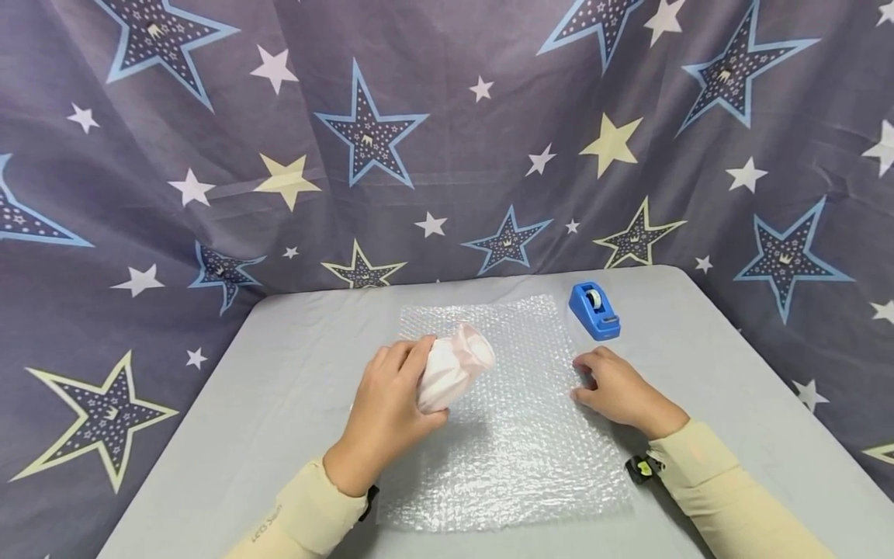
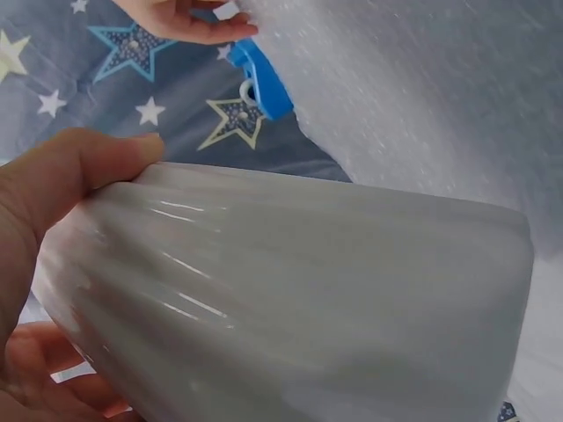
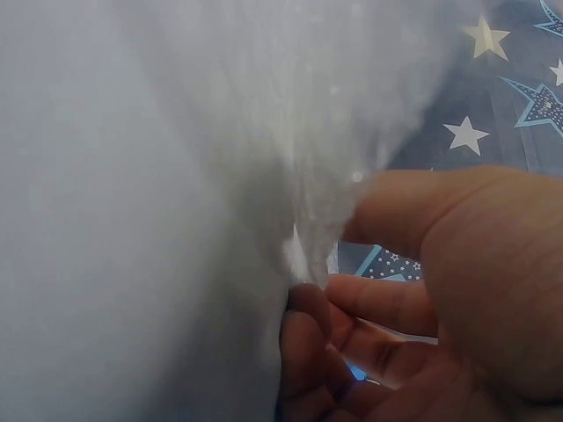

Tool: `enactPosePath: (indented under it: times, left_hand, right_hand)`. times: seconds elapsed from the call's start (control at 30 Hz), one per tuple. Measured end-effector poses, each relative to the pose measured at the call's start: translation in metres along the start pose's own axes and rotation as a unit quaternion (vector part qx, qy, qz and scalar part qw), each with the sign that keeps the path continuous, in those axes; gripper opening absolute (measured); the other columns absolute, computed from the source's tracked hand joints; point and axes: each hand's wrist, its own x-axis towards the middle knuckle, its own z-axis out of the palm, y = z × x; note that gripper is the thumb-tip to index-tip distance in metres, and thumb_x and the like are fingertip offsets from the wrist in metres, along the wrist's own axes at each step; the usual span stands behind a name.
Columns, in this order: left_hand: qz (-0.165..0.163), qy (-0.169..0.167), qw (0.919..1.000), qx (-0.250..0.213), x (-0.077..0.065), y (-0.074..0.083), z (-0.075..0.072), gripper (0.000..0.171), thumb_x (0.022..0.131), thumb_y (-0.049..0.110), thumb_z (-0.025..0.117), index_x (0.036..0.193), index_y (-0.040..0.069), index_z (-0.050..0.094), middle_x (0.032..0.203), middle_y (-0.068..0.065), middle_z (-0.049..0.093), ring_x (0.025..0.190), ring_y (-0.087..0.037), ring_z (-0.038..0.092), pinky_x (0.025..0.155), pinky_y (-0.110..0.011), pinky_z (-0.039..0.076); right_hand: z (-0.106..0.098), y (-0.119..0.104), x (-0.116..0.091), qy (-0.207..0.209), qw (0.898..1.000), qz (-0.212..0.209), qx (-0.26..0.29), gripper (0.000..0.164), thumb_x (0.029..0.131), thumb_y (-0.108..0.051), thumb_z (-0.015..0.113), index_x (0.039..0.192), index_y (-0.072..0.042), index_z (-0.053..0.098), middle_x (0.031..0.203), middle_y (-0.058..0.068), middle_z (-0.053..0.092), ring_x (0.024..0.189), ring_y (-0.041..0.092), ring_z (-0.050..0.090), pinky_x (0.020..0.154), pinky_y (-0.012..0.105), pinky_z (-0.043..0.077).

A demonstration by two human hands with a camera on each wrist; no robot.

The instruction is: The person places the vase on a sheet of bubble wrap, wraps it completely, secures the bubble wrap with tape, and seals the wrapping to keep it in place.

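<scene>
The vase (image 1: 447, 376) is looking glossy and pinkish white, its body running in soft folds and its flared rim showing a paler pink; in the left wrist view its smooth side is catching thin bright streaks along the ridges; it is tilting, its mouth pointing up and to the right, above the bubble wrap (image 1: 524, 458). The left hand (image 1: 384, 404) is holding it round the body, the thumb pressing one side and the fingers curving round the other; what the vase is containing cannot be told from here. The blue tape dispenser (image 1: 604, 328) is standing near the wrap's far right corner, just beyond the right hand, and is carrying a roll of tape (image 1: 594, 299) in its holder. The right hand (image 1: 618, 388) is reaching the right edge of the wrap, its fingers curling there and its thumb and forefinger tips standing apart; in the right wrist view the sheet is partly hiding them, so I cannot tell whether they are pinching it; the wrap is lying flat over most of the pale table (image 1: 265, 435)'s middle, with a starry curtain (image 1: 454, 140) hanging behind.
</scene>
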Motion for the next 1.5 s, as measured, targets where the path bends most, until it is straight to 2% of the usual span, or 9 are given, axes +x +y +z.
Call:
enactPosePath:
  times: [0.27, 0.53, 1.1, 1.5]
  left_hand:
    - [0.017, -0.026, 0.9995, 0.011, -0.002, 0.012, 0.005, 0.094, 0.052, 0.024, 0.092, 0.140, 0.009, 0.060, 0.114, -0.006, 0.066, 0.089, -0.024, 0.058, 0.080, -0.039, 0.048]
    - [0.030, -0.041, 0.9987, 0.007, -0.004, 0.021, 0.007, 0.095, 0.052, 0.023, 0.091, 0.140, 0.010, 0.059, 0.115, -0.004, 0.066, 0.093, -0.024, 0.060, 0.080, -0.040, 0.049]
    - [0.064, -0.071, 0.9951, 0.023, -0.005, 0.040, 0.012, 0.096, 0.051, 0.026, 0.091, 0.140, 0.012, 0.060, 0.113, -0.003, 0.066, 0.093, -0.023, 0.060, 0.080, -0.039, 0.049]
    - [0.083, -0.109, 0.9895, 0.046, -0.009, 0.053, 0.018, 0.096, 0.051, 0.028, 0.089, 0.141, 0.013, 0.059, 0.116, -0.004, 0.066, 0.097, -0.023, 0.059, 0.080, -0.038, 0.049]
  right_hand:
    - [0.002, 0.003, -0.001, 0.009, 1.000, -0.016, 0.000, 0.050, 0.085, -0.014, 0.080, 0.125, 0.011, 0.063, 0.106, 0.014, 0.061, 0.090, 0.021, 0.058, 0.081, 0.042, 0.053]
    - [0.000, 0.003, 0.000, 0.002, 1.000, -0.010, 0.002, 0.052, 0.085, -0.014, 0.080, 0.127, 0.011, 0.062, 0.108, 0.015, 0.060, 0.086, 0.019, 0.057, 0.078, 0.038, 0.053]
    - [0.000, 0.003, 0.000, 0.005, 1.000, -0.007, 0.001, 0.053, 0.085, -0.015, 0.080, 0.127, 0.011, 0.062, 0.110, 0.016, 0.061, 0.089, 0.020, 0.059, 0.082, 0.041, 0.053]
    - [-0.001, 0.000, -0.002, 0.014, 1.000, -0.018, 0.001, 0.050, 0.084, -0.016, 0.082, 0.124, 0.010, 0.064, 0.104, 0.013, 0.060, 0.085, 0.018, 0.057, 0.079, 0.039, 0.052]
